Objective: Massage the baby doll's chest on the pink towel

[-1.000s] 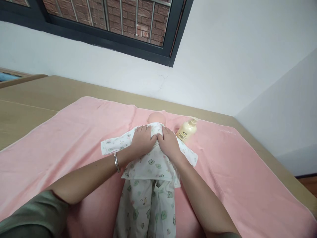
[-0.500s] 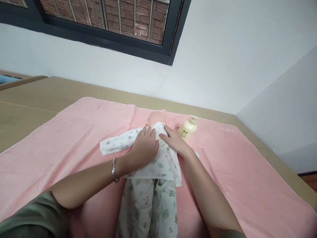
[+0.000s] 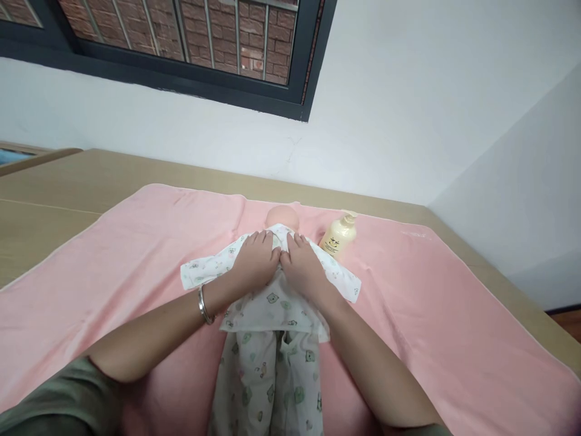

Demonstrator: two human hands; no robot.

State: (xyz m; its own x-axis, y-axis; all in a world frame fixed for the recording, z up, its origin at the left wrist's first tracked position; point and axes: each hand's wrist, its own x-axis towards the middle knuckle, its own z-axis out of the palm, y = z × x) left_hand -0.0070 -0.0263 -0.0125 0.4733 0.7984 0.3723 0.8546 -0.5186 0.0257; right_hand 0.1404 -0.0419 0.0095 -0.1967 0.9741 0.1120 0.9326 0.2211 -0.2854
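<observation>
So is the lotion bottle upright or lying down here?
Lying down. The lotion bottle rests on its side on the pink towel, pump end toward the wall, beside the doll.

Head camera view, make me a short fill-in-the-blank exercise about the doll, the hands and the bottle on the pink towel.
1. Both hands, the left hand and the right hand, rest flat on the upper body of the baby doll in white printed clothes, which lies on a ____ towel.
2. A metal bangle sits on the ____ wrist.
3. The cream plastic pump bottle lies on the side of the person's ____ hand.

Missing words: pink; left; right
</observation>
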